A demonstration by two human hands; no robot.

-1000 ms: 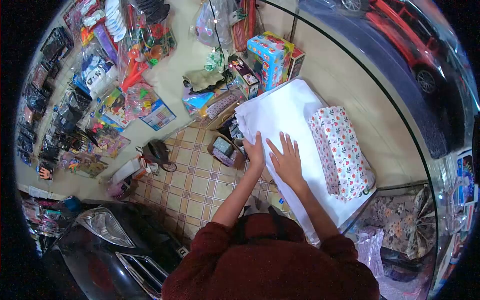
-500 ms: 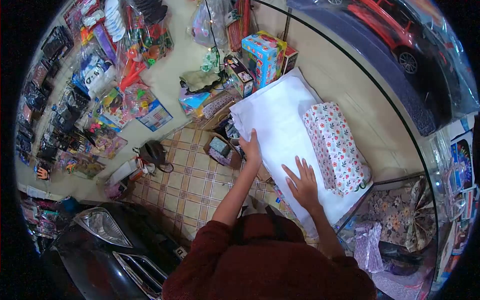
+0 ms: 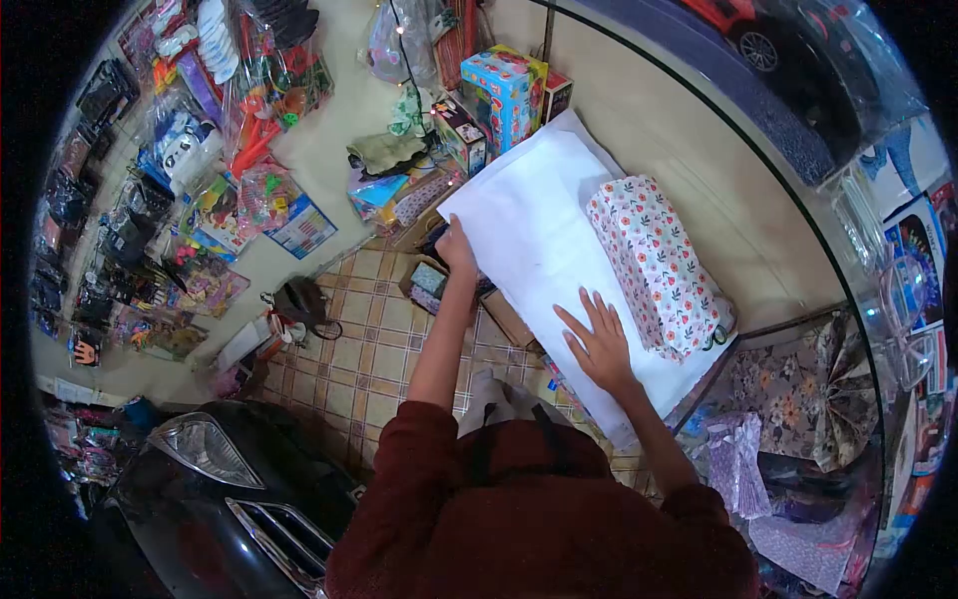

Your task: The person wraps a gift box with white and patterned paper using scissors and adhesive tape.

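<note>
Bright white paper (image 3: 524, 205), murky edges
From here, a faint shadow lies beside the flowered package (image 3: 667, 265), small glints mark the black car (image 3: 180, 514), the sweater (image 3: 559, 529) sinks dim, and packets (image 3: 122, 240) toward the left rim look bowed and soft.

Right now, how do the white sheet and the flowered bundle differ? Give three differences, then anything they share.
Look: the sheet is plain, while the bundle has a floral print.
Shape: the sheet lies broad and flat; the bundle is bulky and raised on top of it.
Hands: the left hand is at the sheet's edge and the right hand spreads over it; neither is on the bundle.
Shared: both have a white ground.
</note>
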